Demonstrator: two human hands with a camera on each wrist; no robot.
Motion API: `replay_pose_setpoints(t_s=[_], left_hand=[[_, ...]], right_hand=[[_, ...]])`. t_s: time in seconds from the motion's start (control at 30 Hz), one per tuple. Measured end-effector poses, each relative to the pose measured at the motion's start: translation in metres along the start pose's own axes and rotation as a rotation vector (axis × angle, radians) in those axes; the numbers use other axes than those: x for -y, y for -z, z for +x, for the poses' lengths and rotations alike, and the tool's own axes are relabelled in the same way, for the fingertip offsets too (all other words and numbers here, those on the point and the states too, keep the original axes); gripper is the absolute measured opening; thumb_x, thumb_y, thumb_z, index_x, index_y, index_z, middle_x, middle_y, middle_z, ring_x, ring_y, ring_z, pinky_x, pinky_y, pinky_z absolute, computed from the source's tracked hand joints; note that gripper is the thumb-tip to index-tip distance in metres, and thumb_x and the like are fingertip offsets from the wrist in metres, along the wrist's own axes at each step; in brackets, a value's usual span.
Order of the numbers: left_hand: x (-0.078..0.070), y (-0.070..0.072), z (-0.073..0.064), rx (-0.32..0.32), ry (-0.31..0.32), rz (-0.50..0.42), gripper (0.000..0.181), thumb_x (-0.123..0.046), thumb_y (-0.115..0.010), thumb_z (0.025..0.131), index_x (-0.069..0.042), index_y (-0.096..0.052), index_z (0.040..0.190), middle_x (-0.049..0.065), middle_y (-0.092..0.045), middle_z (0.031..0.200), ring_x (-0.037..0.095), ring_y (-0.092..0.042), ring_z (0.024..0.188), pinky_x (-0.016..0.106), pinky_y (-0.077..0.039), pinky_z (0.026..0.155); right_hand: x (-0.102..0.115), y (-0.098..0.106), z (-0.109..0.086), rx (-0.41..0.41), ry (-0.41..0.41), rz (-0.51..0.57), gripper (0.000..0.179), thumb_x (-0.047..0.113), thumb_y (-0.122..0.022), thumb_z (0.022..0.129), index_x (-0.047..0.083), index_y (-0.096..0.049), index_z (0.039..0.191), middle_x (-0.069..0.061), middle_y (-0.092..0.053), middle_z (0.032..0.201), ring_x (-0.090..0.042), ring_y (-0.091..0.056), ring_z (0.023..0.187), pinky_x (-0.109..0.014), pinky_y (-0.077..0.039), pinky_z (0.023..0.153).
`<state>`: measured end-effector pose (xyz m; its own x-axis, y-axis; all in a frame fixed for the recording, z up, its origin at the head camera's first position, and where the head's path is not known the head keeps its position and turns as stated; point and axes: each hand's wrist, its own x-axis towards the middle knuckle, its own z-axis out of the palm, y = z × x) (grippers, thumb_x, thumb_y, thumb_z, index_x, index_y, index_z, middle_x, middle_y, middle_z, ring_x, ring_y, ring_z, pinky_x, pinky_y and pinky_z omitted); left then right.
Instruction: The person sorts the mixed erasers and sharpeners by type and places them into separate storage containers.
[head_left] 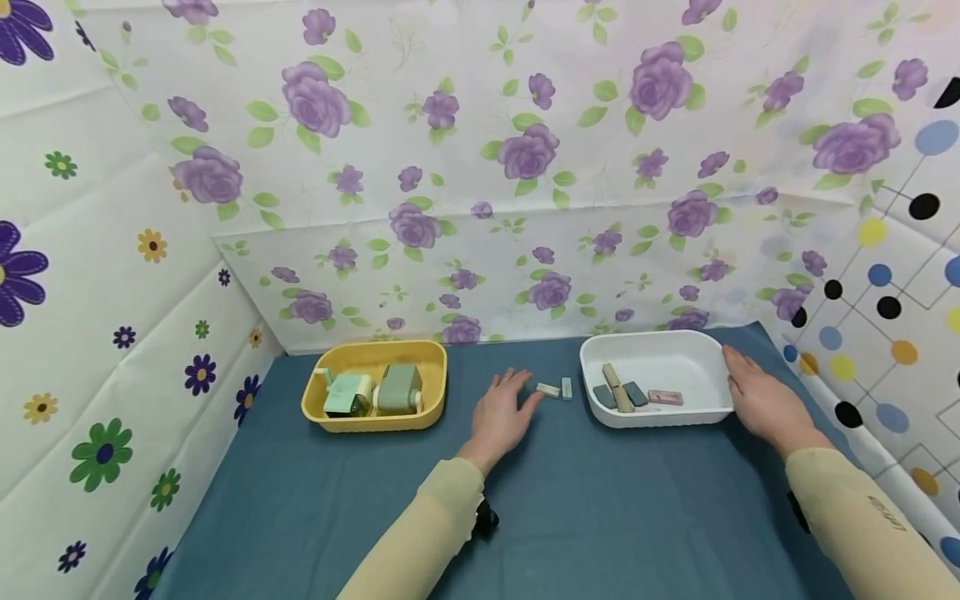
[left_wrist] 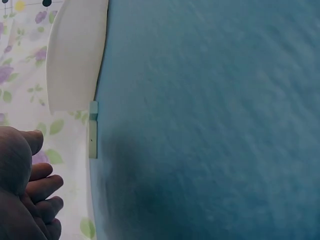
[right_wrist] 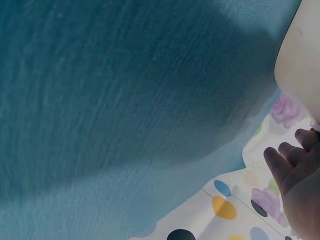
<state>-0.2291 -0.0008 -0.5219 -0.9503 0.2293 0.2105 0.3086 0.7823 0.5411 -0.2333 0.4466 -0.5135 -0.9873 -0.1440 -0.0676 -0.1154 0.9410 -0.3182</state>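
My left hand (head_left: 501, 421) hovers over the blue cloth with fingers spread and nothing in them. Just right of its fingertips lie a pale small block (head_left: 548, 390) and a mint-and-white block (head_left: 566, 388); in the left wrist view the pale block (left_wrist: 93, 139) shows beyond the hand (left_wrist: 30, 195). My right hand (head_left: 767, 402) has its fingers extended against the right end of a white tray (head_left: 693, 354). Inside that tray sit a pink block (head_left: 666, 397), dark grey-blue blocks (head_left: 635, 393) and tan pieces (head_left: 617, 388). The right wrist view shows the hand (right_wrist: 300, 175) beside the tray's wall (right_wrist: 302, 65).
A yellow tray (head_left: 318, 407) stands at the left, holding a mint-green boxy item (head_left: 347, 393) and a sage-green one (head_left: 398, 388). Flowered sheeting (head_left: 480, 283) rises behind the blue cloth (head_left: 315, 500). A black object (head_left: 486, 521) shows by the left sleeve.
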Motion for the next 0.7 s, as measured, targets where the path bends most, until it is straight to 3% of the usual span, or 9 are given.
replay_pose_setpoints(t_s=[0.33,0.7], left_hand=[[0.0047,-0.0036,-0.0061,0.043,0.057,0.021,0.049,-0.037,-0.068,0.107,-0.012,-0.065,0.149,0.01,-0.061,0.154,0.041,-0.047,0.149,0.058,-0.043,0.119],[0.0035,-0.0069,-0.0002,0.078,0.128,0.027,0.05,-0.037,-0.068,0.107,-0.012,-0.063,0.151,0.014,-0.059,0.154,0.04,-0.046,0.15,0.057,-0.043,0.119]], right_hand=[[0.0018,-0.0015,-0.0064,-0.008,-0.013,0.01,0.063,0.025,-0.03,0.118,-0.006,-0.009,0.169,-0.035,-0.019,0.17,-0.06,-0.023,0.152,-0.074,-0.022,0.121],[0.003,0.0012,-0.0045,-0.012,-0.01,0.026,0.064,0.025,-0.031,0.118,-0.003,-0.006,0.17,-0.034,-0.018,0.171,-0.059,-0.022,0.153,-0.075,-0.022,0.12]])
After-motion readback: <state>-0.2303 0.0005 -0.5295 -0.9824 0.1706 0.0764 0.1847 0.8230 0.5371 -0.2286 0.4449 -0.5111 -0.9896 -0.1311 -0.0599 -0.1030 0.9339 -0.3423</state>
